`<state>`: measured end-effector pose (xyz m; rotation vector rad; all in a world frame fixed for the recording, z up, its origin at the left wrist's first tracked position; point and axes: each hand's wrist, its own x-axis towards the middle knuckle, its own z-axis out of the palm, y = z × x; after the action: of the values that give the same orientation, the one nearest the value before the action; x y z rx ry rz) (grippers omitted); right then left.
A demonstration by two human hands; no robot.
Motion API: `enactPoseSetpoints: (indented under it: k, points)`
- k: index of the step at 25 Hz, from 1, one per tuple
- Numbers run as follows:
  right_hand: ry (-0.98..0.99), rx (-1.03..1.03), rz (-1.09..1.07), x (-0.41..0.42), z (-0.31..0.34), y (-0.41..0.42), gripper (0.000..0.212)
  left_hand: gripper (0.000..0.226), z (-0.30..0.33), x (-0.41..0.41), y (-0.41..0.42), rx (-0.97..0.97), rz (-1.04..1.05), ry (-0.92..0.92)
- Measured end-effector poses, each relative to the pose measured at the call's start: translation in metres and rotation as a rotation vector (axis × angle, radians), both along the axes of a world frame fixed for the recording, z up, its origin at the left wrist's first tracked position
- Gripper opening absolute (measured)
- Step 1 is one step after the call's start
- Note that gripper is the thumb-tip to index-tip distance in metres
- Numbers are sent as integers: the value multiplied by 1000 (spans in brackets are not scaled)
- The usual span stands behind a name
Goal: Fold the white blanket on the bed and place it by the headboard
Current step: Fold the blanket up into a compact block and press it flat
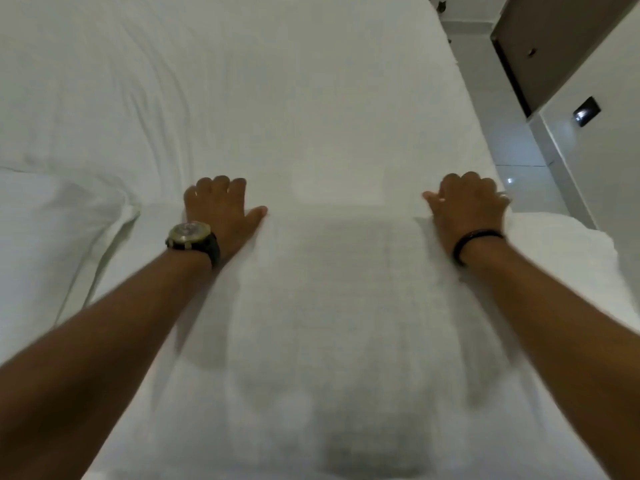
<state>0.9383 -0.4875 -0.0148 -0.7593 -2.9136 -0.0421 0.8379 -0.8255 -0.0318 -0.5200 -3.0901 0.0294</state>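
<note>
The left hand [221, 207] lies palm-down, fingers curled over the far edge of the folded white blanket [332, 306], thumb spread — a wristwatch [192, 239] on its wrist. The right hand [469, 202] grips the opposite corner the same way, a black band [476, 242] at the wrist. The blanket rests on the bed [277, 98] between two pillows [52, 230].

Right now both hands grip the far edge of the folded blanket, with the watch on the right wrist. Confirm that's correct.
Not quite. The head view shows the watch on the left wrist; the right wrist wears a dark band. The rest holds: the left hand and right hand both have their fingers curled over the far edge of the blanket.
</note>
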Motion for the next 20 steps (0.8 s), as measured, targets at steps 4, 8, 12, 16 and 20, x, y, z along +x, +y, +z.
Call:
enactPoseSetpoints:
  k: [4, 8, 12, 16, 20]
  points:
    - [-128, -243, 327, 50, -17, -79, 69, 80, -16, 76, 27, 81, -262, -71]
    - [-422, -28, 28, 117, -20, 43, 97, 95, -28, 57, -52, -74, 17, -204]
    - [-371, -265, -310, 164, 3, 85, 97, 96, -14, 83, -46, -53, 121, -251]
    - [-73, -195, 33, 171, 13, -20, 84, 90, 3, 170, 3, 143, -35, -249]
    - [-72, -62, 365, 240, -36, -92, 77, 92, -14, 227, -40, 6, -146, -151]
